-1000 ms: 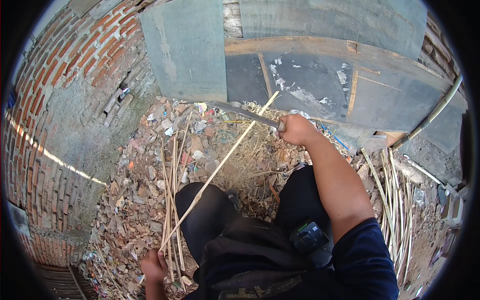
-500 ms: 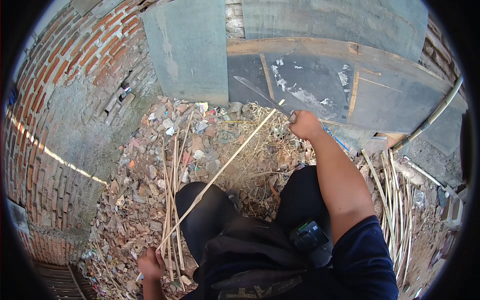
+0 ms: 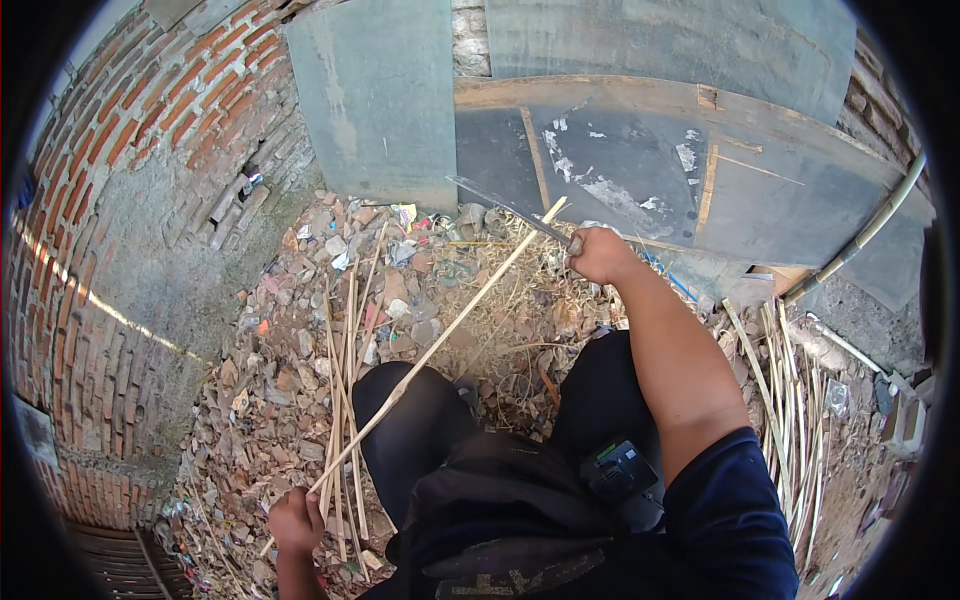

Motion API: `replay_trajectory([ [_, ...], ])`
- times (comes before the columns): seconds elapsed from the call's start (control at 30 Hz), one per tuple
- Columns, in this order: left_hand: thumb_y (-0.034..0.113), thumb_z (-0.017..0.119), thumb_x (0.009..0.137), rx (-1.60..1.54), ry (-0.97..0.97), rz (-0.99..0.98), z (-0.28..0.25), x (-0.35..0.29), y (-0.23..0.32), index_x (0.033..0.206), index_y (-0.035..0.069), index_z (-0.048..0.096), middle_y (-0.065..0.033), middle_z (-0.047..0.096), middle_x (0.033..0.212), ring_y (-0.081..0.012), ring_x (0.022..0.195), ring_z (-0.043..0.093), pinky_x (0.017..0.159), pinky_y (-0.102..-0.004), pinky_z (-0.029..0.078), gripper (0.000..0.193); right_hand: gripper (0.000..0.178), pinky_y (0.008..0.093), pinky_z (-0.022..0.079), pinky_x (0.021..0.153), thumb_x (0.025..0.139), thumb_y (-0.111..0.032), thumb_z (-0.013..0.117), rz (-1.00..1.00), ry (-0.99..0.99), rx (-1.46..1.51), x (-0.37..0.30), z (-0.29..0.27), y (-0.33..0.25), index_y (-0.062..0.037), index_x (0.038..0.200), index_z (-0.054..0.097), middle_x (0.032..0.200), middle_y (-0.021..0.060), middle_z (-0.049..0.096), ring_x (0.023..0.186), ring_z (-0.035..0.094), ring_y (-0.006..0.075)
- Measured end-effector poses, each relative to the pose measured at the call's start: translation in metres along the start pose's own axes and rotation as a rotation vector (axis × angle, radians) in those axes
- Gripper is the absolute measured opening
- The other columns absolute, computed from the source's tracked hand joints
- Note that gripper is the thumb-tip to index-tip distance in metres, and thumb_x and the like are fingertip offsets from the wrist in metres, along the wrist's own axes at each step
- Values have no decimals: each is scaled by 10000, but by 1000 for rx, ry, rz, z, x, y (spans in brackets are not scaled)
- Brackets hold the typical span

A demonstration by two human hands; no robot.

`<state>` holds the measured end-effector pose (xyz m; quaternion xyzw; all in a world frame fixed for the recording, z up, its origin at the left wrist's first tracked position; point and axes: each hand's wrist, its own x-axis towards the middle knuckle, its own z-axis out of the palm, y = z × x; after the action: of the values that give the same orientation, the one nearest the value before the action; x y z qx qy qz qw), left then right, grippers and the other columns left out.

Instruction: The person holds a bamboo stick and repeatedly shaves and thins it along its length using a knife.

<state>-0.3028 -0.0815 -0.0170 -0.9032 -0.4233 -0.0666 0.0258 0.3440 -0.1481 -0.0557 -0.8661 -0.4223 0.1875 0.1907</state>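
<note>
A long knife (image 3: 512, 208) crosses a pale strip (image 3: 398, 389) near its far end.
From here, the left hand (image 3: 297, 520) has its grip clamped on the strip low down, the right hand (image 3: 597, 255) clamped around the knife's handle; the strip slants over the left knee (image 3: 435, 410) (more loose strips (image 3: 349, 320) lie on the rubble (image 3: 275, 400) alongside).
</note>
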Motion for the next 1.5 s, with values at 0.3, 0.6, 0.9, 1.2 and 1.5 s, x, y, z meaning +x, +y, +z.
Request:
replay_trajectory([
  [0.3,200,545,983,-72,-41,-59,-3,-5,-3,875,50,596,-207,601,660,-450,596,602,543,-537,472,193,315,470,552,910,827,-268,720,-202,-65,-212,-12,-6,-25,-64,1066,710,1037,191,731,1020,694,374],
  [0.6,193,536,982,-156,-103,-76,-1,0,-3,842,30,598,-222,597,626,-469,590,598,538,-541,467,223,314,484,549,903,816,-237,691,-122,56,-83,-4,0,-21,-72,1084,705,1021,203,732,1006,693,389],
  [0.9,213,535,983,-104,-107,-30,-10,22,9,782,31,548,-229,577,617,-468,565,580,527,-536,452,271,407,471,555,931,835,-237,676,112,85,-110,-2,-6,-3,-106,1220,693,1129,188,726,1062,691,367],
  [1.2,237,539,986,-121,-112,-44,-28,18,8,752,41,551,-212,573,590,-462,569,585,528,-529,451,306,374,472,556,935,833,-208,664,109,21,-44,-5,-5,5,-129,1197,703,1096,171,731,1068,693,344],
  [1.5,251,536,998,-129,-145,-44,-35,11,1,757,36,569,-204,562,573,-439,557,593,524,-505,449,324,395,476,560,929,820,-217,684,-192,-100,-282,-15,-5,-34,-124,1204,700,1134,163,724,1088,687,337],
])
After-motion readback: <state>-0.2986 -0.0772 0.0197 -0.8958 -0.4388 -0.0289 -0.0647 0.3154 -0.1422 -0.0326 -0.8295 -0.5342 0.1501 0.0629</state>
